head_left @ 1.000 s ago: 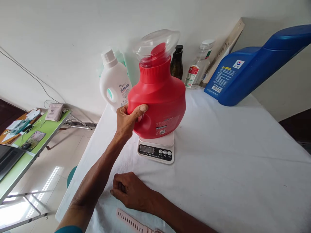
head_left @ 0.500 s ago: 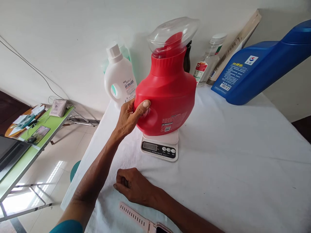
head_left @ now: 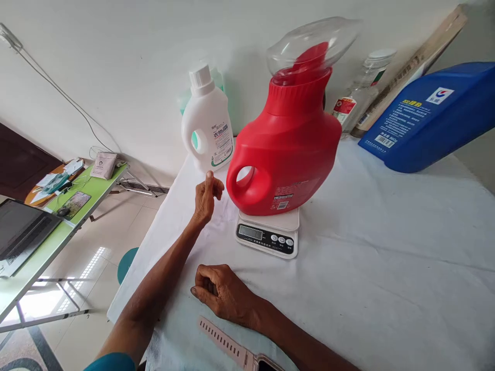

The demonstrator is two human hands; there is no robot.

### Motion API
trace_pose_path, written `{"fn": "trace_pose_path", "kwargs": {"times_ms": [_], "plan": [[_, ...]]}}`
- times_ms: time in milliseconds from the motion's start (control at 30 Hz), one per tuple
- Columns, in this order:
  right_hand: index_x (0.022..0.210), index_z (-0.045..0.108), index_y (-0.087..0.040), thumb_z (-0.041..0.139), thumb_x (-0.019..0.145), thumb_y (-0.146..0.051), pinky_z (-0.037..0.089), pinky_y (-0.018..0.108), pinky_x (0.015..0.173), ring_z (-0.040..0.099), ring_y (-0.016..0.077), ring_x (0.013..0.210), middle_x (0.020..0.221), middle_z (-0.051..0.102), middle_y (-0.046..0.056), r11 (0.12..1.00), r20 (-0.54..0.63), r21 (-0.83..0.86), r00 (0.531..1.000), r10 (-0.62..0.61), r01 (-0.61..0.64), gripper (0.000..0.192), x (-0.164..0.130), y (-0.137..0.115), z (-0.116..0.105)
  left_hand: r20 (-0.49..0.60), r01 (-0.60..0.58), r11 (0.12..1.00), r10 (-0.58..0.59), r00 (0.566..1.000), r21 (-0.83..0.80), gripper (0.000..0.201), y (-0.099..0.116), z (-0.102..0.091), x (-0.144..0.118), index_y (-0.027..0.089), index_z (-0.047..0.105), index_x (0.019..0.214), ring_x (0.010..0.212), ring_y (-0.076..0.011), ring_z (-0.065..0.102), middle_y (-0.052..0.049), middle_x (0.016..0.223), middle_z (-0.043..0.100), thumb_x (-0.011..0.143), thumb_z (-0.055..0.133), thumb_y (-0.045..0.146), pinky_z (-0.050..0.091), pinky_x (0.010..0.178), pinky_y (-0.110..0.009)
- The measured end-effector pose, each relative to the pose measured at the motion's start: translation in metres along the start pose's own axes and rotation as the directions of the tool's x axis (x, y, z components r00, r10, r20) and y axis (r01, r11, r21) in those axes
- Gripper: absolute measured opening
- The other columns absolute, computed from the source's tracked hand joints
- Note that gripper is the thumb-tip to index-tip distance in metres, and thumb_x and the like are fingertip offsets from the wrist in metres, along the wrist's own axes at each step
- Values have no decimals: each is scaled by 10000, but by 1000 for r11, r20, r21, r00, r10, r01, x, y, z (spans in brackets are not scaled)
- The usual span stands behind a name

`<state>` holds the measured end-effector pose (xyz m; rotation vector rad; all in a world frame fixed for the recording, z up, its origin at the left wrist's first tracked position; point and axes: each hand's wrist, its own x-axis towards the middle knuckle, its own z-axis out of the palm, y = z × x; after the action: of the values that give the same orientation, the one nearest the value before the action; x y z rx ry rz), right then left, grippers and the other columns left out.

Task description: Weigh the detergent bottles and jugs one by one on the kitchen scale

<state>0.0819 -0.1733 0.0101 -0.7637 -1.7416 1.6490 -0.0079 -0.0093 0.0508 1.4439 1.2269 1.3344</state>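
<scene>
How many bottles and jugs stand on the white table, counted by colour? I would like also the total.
Red: 1, the red detergent jug on the kitchen scale
White: 1, the white detergent bottle
Blue: 1, the blue jug
Clear: 1, the clear bottle
Green: 1, the pale green bottle, mostly hidden
Total: 5

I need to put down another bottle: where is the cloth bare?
Bare: right of the scale, below the blue jug. Crowded: along the wall, around the white bottle and red jug.
</scene>
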Motion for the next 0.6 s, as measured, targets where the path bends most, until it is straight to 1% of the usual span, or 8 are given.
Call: {"fn": "trace_pose_path", "kwargs": {"times_ms": [67,167,233,367,600], "plan": [[768,538,-195,648,865,-162,371,226,586,471,89,594,660,543,-57,1000,0,4,1000,-9,9,151,0,1,0,1,38,999,-38,999,31,790,-17,0,-4,185,523,548,513,-117,414,-10,511,454,943,350,848,343,561,-301],[771,537,-195,643,866,-166,372,225,586,457,88,585,653,531,-61,1000,-5,14,1000,-13,13,146,0,1,0,35,58,996,-61,998,65,786,-30,2,-7,188,481,518,498,-110,404,-5,497,439,932,380,850,316,541,-302],[768,528,-198,639,869,-172,370,225,584,456,90,585,652,528,-60,1000,-7,16,1000,-10,11,153,0,1,0,54,50,996,-54,997,72,772,-32,2,-7,191,462,520,503,-109,400,-2,501,433,939,391,835,318,544,-301],[768,515,-202,636,865,-169,372,225,590,473,96,604,672,547,-53,1000,2,9,1000,-7,7,158,0,-1,-1,78,33,996,-40,996,83,759,-32,1,-5,188,486,539,514,-114,417,-4,508,447,965,377,807,326,557,-302],[770,518,-203,641,871,-197,373,233,594,467,100,604,669,539,-50,1000,3,5,1000,5,-5,160,0,-2,-1,100,55,995,-63,993,84,757,-36,0,-3,184,475,547,516,-102,384,4,518,438,924,418,839,319,547,-293]]}}
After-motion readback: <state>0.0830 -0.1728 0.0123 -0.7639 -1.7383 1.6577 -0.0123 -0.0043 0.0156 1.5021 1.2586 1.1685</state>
